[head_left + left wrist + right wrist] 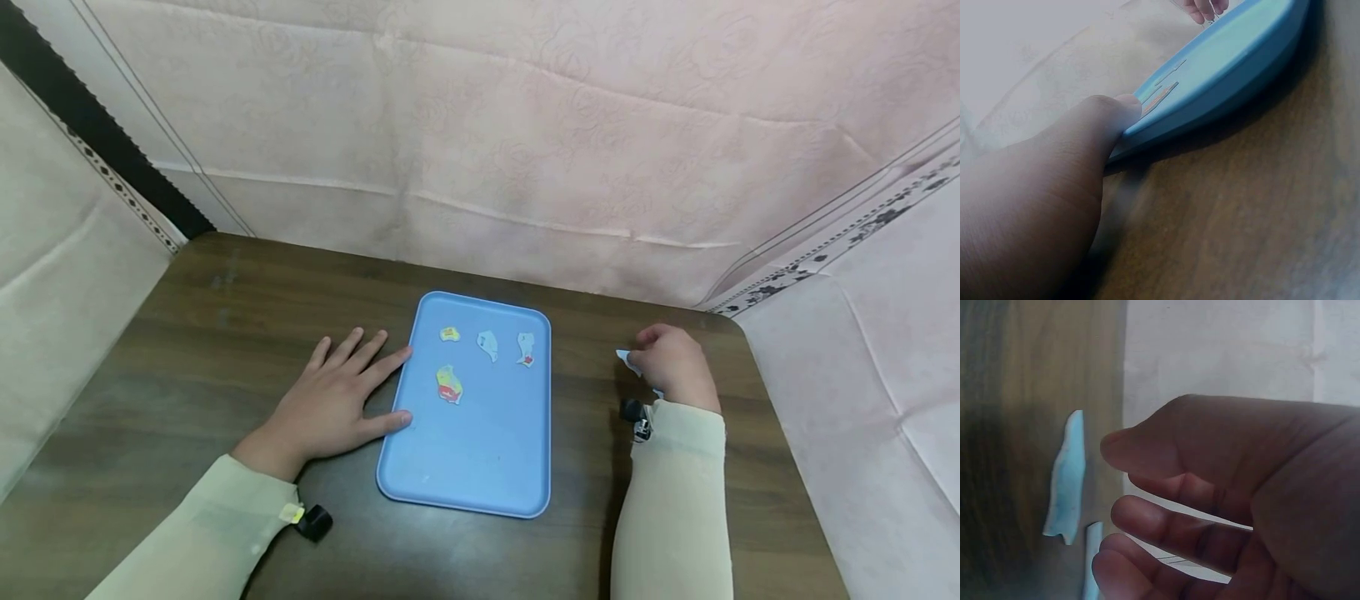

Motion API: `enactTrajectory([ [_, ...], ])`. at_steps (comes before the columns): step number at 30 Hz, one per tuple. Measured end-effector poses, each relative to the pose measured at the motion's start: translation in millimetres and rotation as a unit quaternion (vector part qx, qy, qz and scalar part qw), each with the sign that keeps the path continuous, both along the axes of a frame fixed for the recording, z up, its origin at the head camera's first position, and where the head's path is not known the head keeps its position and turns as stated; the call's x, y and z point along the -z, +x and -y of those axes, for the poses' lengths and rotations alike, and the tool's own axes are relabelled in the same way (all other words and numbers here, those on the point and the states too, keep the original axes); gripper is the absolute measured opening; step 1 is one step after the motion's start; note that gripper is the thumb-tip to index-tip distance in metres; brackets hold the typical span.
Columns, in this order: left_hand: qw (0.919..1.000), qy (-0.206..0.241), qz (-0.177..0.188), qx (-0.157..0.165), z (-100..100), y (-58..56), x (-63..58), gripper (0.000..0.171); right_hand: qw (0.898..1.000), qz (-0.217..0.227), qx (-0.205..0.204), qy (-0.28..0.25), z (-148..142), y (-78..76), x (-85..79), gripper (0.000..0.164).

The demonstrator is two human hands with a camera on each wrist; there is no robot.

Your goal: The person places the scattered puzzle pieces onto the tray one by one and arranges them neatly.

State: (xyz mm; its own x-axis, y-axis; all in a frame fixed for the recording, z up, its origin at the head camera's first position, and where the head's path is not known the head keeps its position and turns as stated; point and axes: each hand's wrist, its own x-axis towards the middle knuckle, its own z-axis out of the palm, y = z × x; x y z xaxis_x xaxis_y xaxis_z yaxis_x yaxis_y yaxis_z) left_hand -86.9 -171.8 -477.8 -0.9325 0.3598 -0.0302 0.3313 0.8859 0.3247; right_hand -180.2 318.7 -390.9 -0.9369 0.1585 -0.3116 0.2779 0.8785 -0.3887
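A blue tray (480, 467) lies on the table, with my left hand (330, 408) spread flat at its left side. That hand's thumb and forefinger touch the rim; the thumb on the edge also shows in the left wrist view. Four-sided no shape fits the cutouts on the tray: a small yellow piece (449, 334), two pale blue pieces (487, 345) and a yellow-and-red piece (449, 385). My right hand (671, 362) hovers by the table's right side, fingers loosely bent with nothing between them. Near its fingertips lie a light-blue cutout (1068, 484) and a second, partly hidden one (1092, 559).
The brown wooden table (225, 350) reaches back to a pale patterned cloth (487, 150) that hangs behind it. More cloth stands at the left and right sides. Each wrist wears a small black camera (313, 523).
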Motion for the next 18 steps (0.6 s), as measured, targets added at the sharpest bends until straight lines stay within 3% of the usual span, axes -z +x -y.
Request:
enactTrajectory([
  [18, 1.0000, -0.003, 0.000, 0.002, 0.8, -0.6, 1.0, 0.100, 1.000, 0.017, -0.004, -0.002, -3.6, -6.7, 15.4, 0.033],
])
